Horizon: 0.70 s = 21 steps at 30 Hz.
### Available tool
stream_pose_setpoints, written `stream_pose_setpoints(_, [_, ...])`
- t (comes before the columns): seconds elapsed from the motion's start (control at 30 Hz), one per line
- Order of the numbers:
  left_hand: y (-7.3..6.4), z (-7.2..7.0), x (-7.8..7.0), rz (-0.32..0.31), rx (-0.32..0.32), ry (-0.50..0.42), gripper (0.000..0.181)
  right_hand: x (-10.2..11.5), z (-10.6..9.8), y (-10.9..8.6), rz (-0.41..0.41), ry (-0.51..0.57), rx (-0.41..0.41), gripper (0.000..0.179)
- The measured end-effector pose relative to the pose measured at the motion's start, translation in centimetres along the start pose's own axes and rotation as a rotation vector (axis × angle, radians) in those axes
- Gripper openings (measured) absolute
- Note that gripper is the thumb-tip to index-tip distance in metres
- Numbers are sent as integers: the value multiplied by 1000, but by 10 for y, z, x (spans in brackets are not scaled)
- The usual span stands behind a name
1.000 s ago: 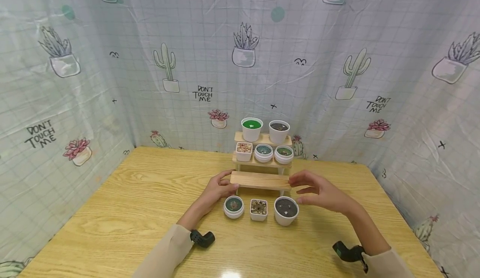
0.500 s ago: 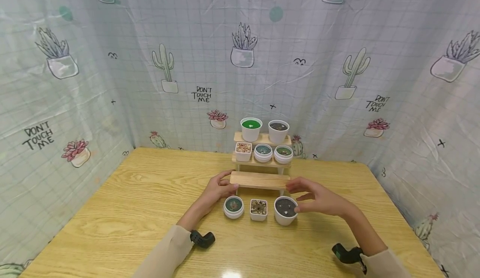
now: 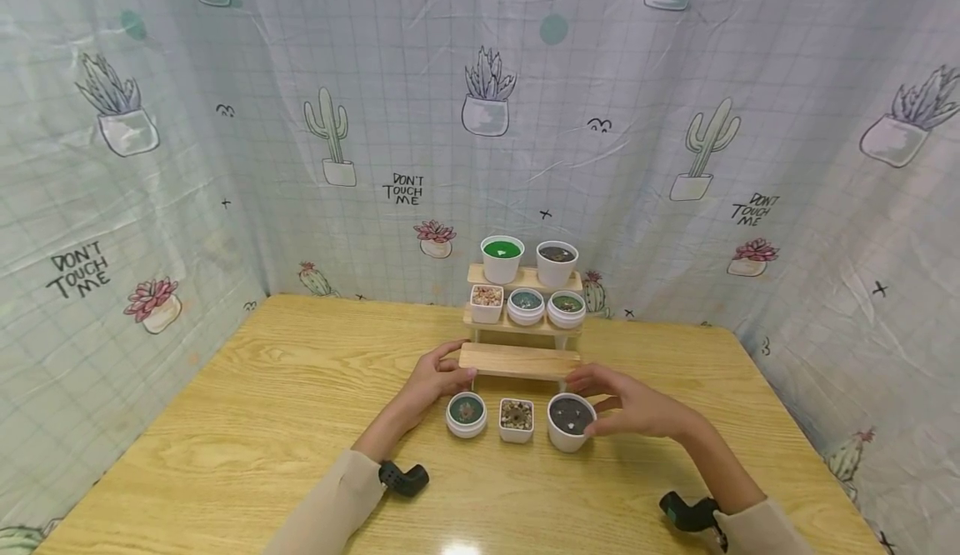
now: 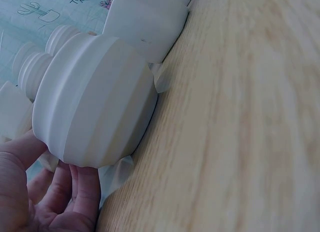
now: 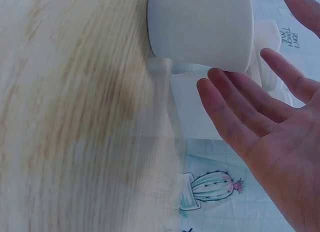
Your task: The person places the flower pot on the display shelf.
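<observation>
My left hand (image 3: 433, 378) grips the left end of the lowest wooden shelf (image 3: 517, 361), thumb at its front edge. In the left wrist view, the ribbed round white pot (image 4: 97, 99) partly hides those fingers. My right hand (image 3: 633, 405) curves loosely beside the round white pot of dark soil (image 3: 567, 437), thumb right at its rim and fingertips behind it. The right wrist view has the fingers (image 5: 250, 104) spread close to this pot (image 5: 200, 29). Between the two round pots stands a square white pot with pebbles (image 3: 517, 433).
The stepped shelf's middle board (image 3: 502, 326) bears a square pot (image 3: 487, 309) and two ribbed round pots (image 3: 526, 313). Two taller pots (image 3: 501, 267) stand on the top board (image 3: 477, 273). A printed curtain (image 3: 420, 105) hangs behind the wooden table (image 3: 322, 372).
My right hand has moved left and nearer the front, from the shelf's right end to the side of the dark-soil pot. The left hand has kept its place on the shelf.
</observation>
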<state>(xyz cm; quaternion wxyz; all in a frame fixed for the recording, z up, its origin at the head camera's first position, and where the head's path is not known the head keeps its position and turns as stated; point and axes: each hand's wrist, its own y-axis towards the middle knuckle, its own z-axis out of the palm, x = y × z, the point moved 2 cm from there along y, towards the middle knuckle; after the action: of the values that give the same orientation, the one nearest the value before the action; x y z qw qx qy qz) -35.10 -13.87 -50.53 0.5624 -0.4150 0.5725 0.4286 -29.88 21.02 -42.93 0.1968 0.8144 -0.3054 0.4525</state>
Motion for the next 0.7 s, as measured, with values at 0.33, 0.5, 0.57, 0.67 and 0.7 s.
stream_pose_setpoints(0.33, [-4,1,-3,-1,-3,3,79,-7,5,3,25,-6,18,73])
stream_pose_setpoints(0.5, [-5,1,-4,-2,-3,5,78,-7,8,3,27,-14,19,77])
stream_pose_setpoints(0.57, [-5,2,-4,-3,-3,4,78,-8,9,3,34,-23,18,78])
stream_pose_setpoints(0.67, [-5,2,-4,-4,-5,6,78,-8,11,3,45,-33,18,79])
stream_pose_setpoints(0.7, [-5,2,-4,-4,-5,8,78,-8,12,3,48,-36,19,78])
